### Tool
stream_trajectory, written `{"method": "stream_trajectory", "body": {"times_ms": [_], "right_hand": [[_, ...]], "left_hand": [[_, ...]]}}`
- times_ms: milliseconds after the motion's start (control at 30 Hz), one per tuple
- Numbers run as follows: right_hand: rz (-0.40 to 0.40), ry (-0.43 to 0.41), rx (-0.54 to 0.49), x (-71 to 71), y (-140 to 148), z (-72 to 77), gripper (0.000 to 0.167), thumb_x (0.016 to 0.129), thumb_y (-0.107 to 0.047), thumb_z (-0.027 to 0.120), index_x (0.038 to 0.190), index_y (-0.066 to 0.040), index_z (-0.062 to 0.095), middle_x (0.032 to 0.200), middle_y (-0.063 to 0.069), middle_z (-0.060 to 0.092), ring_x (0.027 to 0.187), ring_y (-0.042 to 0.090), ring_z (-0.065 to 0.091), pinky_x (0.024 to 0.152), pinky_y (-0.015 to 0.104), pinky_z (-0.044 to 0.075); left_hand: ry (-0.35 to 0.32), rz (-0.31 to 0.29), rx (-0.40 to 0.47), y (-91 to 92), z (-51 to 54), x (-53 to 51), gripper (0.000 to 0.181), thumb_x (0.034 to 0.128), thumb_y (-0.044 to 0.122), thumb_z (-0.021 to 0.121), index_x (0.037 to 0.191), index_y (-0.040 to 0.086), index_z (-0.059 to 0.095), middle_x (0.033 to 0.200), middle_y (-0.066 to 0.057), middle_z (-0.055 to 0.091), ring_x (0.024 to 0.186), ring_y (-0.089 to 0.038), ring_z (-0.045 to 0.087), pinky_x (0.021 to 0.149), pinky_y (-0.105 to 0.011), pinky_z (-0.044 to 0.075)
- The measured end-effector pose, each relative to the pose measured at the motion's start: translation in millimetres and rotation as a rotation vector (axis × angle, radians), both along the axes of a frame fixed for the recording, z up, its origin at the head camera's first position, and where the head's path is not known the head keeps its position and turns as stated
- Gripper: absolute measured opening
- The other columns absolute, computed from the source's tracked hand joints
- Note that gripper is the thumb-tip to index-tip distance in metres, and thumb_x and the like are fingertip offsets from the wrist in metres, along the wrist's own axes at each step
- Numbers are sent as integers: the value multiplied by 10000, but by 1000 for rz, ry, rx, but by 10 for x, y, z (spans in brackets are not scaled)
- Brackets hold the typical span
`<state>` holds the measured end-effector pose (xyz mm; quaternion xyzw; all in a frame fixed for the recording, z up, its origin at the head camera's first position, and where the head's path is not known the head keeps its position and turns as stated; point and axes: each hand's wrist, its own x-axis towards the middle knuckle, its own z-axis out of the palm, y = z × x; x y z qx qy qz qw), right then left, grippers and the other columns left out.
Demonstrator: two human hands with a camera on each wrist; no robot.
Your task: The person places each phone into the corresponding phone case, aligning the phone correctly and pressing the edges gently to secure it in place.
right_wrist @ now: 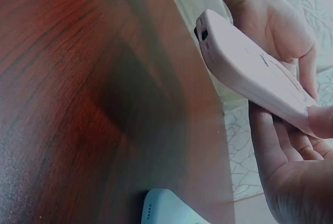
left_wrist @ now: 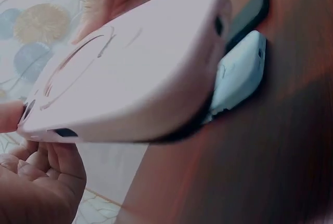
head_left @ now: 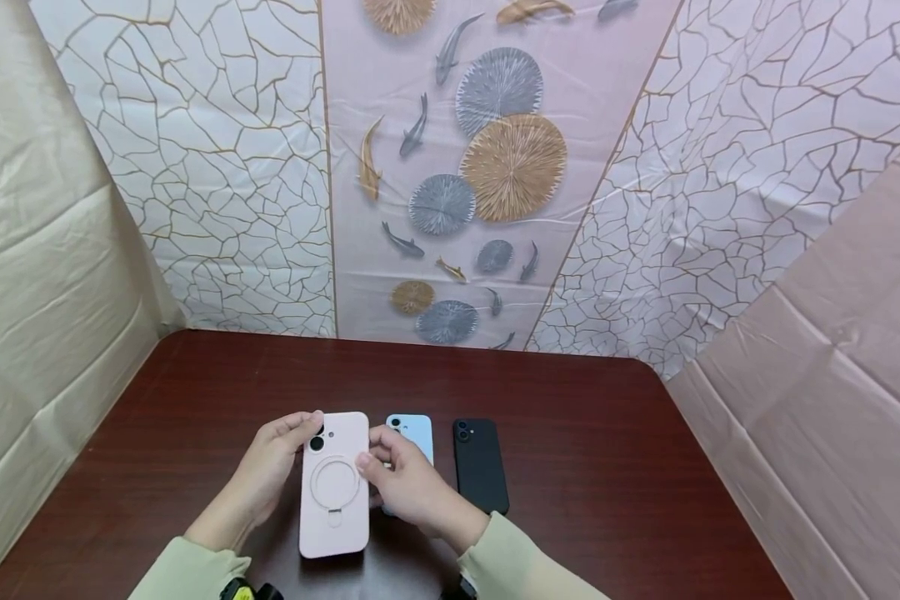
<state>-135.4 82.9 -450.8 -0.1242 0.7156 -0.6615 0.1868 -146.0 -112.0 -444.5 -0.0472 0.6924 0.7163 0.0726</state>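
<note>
A phone in a pale pink case [head_left: 335, 525] is held up off the table, its back with a ring and two camera lenses facing me. My left hand [head_left: 264, 467] grips its upper left edge, with the thumb by the lenses. On the other long edge, my right hand [head_left: 414, 490] pinches the case, thumb on the back and fingers beneath, as the right wrist view also shows. Behind the right hand lies a light blue phone [head_left: 417, 429], partly covered by it. To the right of that is a black phone [head_left: 482, 467], lying flat on the table.
The dark red-brown wooden table [head_left: 600, 467] has rounded far corners. Patterned cloth [head_left: 232, 208] hangs behind it, and plain draped fabric [head_left: 37, 333] closes off both sides.
</note>
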Motion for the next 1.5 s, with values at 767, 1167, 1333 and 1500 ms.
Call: {"method": "stream_trajectory", "body": {"times_ms": [767, 1167, 1333, 1500], "right_hand": [[-59, 14, 21, -11, 11, -20, 162, 998, -120, 537, 1149, -81, 583, 948, 34, 673, 787, 147, 644, 672, 339, 551], [-64, 34, 48, -30, 60, -51, 178, 1000, -128, 539, 1165, -89, 592, 950, 29, 672, 813, 155, 643, 672, 330, 553], [-112, 15, 15, -41, 80, -38, 187, 1008, -124, 521, 1179, -75, 579, 970, 54, 682, 818, 182, 655, 688, 358, 561], [-171, -5, -22, -61, 78, -57, 193, 1017, -120, 501, 1190, -61, 565, 983, 75, 682, 801, 202, 658, 703, 398, 563]], "left_hand": [[130, 59, -172, 70, -35, 33, 287, 931, 282, 668, 956, -4, 661, 798, -61, 655, 692, -128, 578, 606, -243, 481], [38, -20, -84, 44, -106, 18, 351, 931, 318, 661, 1084, 3, 630, 926, -63, 694, 833, -132, 611, 800, -249, 465], [46, -72, -92, 22, -120, 32, 358, 942, 273, 652, 1142, -20, 604, 1003, -105, 689, 876, -157, 629, 799, -272, 497], [49, -90, -77, 10, -117, 47, 348, 950, 224, 642, 1174, -37, 590, 1051, -124, 672, 918, -165, 630, 811, -295, 519]]}}
